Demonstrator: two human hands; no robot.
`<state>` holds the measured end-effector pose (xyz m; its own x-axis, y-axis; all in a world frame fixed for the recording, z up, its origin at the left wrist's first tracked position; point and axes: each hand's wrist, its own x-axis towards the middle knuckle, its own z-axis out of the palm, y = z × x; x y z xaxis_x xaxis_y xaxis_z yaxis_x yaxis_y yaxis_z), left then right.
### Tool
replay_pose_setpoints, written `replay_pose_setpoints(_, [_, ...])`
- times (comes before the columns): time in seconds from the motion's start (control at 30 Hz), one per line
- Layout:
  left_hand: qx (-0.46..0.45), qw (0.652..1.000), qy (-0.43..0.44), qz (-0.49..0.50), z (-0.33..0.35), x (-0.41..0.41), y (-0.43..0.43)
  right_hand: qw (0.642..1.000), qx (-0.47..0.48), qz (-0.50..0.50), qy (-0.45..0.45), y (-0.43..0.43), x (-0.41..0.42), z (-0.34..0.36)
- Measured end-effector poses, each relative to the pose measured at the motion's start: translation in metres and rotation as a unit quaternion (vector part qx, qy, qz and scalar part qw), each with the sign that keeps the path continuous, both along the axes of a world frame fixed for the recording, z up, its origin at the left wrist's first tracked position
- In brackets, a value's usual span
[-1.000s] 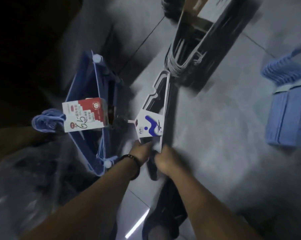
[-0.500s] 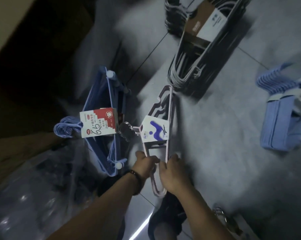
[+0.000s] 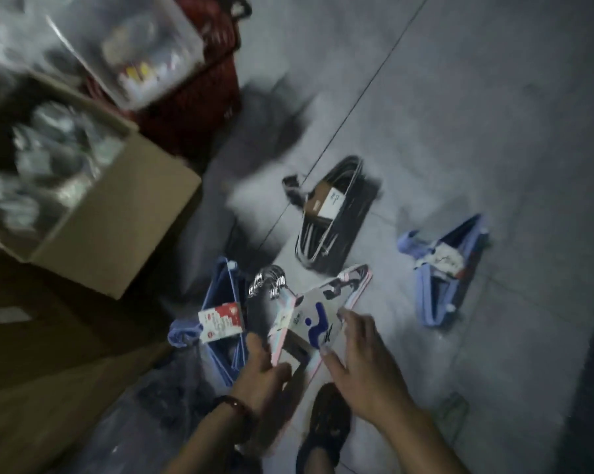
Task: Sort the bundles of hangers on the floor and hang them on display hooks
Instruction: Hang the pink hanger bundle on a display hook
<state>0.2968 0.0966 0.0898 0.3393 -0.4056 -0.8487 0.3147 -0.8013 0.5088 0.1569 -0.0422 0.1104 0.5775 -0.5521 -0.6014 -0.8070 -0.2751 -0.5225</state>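
As the left hand (image 3: 261,374) grips the pink bundle (image 3: 357,278), its label (image 3: 318,323) is unreadable.

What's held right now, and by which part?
The left hand grips the pink hanger bundle by its near end. The right hand grips nothing; its straight fingers are at the bundle's label.

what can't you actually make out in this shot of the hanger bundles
- Head view, motion blur: print on the card of the pink bundle and on the red tag is unreadable.
- Cardboard box contents: blurred, only shiny wrapping shows.
- Right hand: gripping or just touching the card, unclear; fingers smeared.
- Display hooks: outside the frame.
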Motion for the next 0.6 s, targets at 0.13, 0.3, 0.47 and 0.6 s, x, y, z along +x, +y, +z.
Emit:
replay_pose_setpoints(0.13, [-0.062, 0.986, -0.040, -0.147, 0.130, 0.038, -0.017, 0.985, -0.128, 0.118, 0.011, -0.064, 0.016, 0.140])
replay_pose_setpoints(0.3, [-0.164, 0.929, -0.080, -0.322, 0.279, 0.067, -0.047, 0.978, -0.102, 0.165, 0.080, -0.097, 0.016, 0.288])
replay_pose_setpoints(0.47, [-0.281, 0.835, -0.130, -0.454, 0.399, 0.070, -0.067, 0.997, 0.013, 0.052, 0.053, -0.077, -0.019, 0.405])
replay_pose_setpoints(0.6, [-0.282, 0.745, -0.217, -0.565, 0.470, 0.053, -0.083, 0.998, -0.022, -0.054, 0.009, -0.034, -0.064, 0.463])
